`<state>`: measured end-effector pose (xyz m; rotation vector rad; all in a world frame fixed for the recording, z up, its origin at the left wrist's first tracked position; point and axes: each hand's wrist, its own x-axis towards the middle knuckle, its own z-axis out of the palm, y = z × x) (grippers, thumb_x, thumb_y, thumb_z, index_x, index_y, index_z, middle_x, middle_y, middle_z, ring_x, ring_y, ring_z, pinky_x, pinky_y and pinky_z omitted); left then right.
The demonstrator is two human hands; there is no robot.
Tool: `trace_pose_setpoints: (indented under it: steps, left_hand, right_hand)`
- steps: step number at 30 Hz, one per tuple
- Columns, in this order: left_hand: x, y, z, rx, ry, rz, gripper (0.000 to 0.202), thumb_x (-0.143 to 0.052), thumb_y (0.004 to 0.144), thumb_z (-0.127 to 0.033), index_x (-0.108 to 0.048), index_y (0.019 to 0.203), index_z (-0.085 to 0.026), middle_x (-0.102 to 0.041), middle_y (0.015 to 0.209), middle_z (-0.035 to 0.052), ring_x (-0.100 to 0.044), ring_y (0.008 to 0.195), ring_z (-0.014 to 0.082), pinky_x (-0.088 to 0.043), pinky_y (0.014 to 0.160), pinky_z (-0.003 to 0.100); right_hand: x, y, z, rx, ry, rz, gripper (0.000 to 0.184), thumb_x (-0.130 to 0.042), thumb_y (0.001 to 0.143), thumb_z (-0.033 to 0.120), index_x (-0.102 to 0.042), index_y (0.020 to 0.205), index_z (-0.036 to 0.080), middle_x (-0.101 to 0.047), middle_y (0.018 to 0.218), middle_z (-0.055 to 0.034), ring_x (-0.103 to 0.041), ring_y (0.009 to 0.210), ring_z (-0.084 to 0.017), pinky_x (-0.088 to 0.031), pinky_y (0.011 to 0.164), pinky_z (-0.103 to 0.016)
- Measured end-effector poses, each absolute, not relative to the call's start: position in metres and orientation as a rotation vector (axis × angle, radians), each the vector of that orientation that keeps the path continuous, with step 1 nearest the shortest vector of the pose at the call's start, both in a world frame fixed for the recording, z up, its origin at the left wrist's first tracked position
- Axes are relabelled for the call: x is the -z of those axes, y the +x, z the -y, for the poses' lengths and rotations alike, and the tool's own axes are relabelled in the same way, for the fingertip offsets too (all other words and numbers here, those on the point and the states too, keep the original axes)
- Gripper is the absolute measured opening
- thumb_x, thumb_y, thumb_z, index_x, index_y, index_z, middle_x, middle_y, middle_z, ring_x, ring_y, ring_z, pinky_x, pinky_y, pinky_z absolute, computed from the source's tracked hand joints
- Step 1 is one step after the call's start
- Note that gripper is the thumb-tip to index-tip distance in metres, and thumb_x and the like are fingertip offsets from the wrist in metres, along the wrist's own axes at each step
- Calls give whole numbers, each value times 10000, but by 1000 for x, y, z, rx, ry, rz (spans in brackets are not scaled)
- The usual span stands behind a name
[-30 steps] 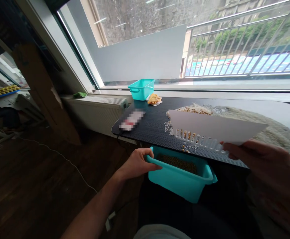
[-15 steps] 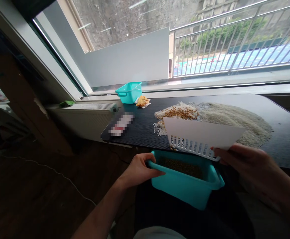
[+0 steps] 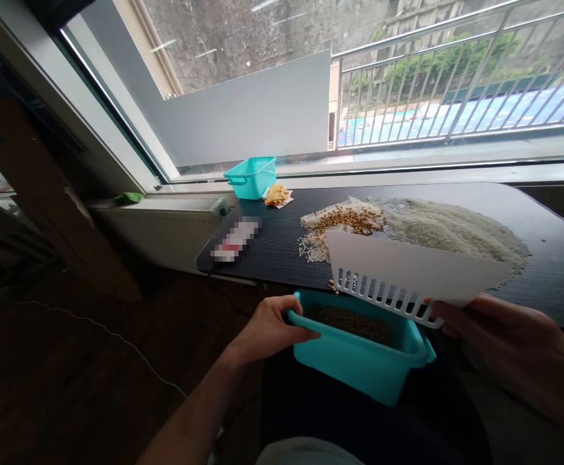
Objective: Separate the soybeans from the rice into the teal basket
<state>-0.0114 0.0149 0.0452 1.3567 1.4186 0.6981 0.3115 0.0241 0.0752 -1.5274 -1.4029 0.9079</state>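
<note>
My left hand (image 3: pixel 279 328) is closed on the left rim of a teal plastic bin (image 3: pixel 349 371), thumb outside and fingers over the edge. Small brownish grains or beans (image 3: pixel 352 323) cover the bin's bottom. With my right hand (image 3: pixel 485 323) I grip the lower right end of a white slotted plastic sheet (image 3: pixel 407 268), which is tilted above the bin's far rim at the table edge. Behind the sheet lie tan beans (image 3: pixel 359 221) on white rice, and a wide spread of rice (image 3: pixel 456 223) reaches to the right. A few beans sit at the sheet's left corner.
The dark table (image 3: pixel 282 248) runs along the window. At its far left stand another teal bin (image 3: pixel 252 177) and a yellow-orange crumpled item (image 3: pixel 278 195) on white paper. A blurred-out flat object (image 3: pixel 236 239) lies near the left edge, beyond which is a radiator (image 3: pixel 165 223).
My right hand and the white slotted sheet have shifted to the right and slightly down. My left hand stays on the bin's rim.
</note>
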Motion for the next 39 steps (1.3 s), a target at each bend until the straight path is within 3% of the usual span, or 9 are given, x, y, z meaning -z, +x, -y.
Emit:
trace_pose_setpoints:
  steps: [6,13,21,27,31,39]
  left_hand:
    - [-45,-12,-14,-684,1332,-1412,442,-903,612,-421,-534,681,-186,-451,567,-83,-398,564,78,-287,528,214]
    - [-46,-13,-15,-700,1349,-1403,444,-908,599,-424,-545,687,-184,-445,578,-86,-380,567,74,-284,531,215]
    - [-44,-13,-14,-714,1360,-1406,443,-916,598,-412,-547,686,-183,-459,590,-84,-403,572,76,-314,536,210]
    - [-44,-14,-14,-709,1311,-1392,447,-907,613,-413,-524,671,-190,-466,575,-81,-442,574,87,-311,547,217]
    - [-44,-14,-13,-731,1328,-1410,423,-897,607,-367,-518,643,-184,-451,577,-81,-415,584,82,-289,548,216]
    - [-43,-13,-14,-703,1365,-1459,420,-894,597,-376,-523,656,-188,-452,596,-76,-422,597,92,-305,543,212]
  right_hand:
    - [-74,303,-37,-868,-1512,1500,387,-825,638,632,-812,705,251,-767,689,-40,-693,658,-231,-594,604,-304]
    - [-72,307,-32,-925,-1525,1469,398,-829,624,628,-833,759,253,-815,781,-51,-726,722,-258,-619,643,-322]
    - [-81,294,-29,-967,-1460,1466,552,-857,506,770,-817,661,242,-744,597,-45,-647,551,-214,-569,512,-314]
    - [-59,273,-22,-907,-1401,1423,487,-814,656,720,-817,700,235,-688,539,-22,-622,512,-192,-531,476,-294]
    - [-50,258,-15,-852,-1440,1346,381,-777,742,626,-825,754,248,-711,581,-8,-665,565,-202,-581,559,-310]
    - [-48,293,-8,-613,-1687,1179,361,-756,673,610,-826,777,272,-728,579,-4,-723,598,-254,-569,571,-340]
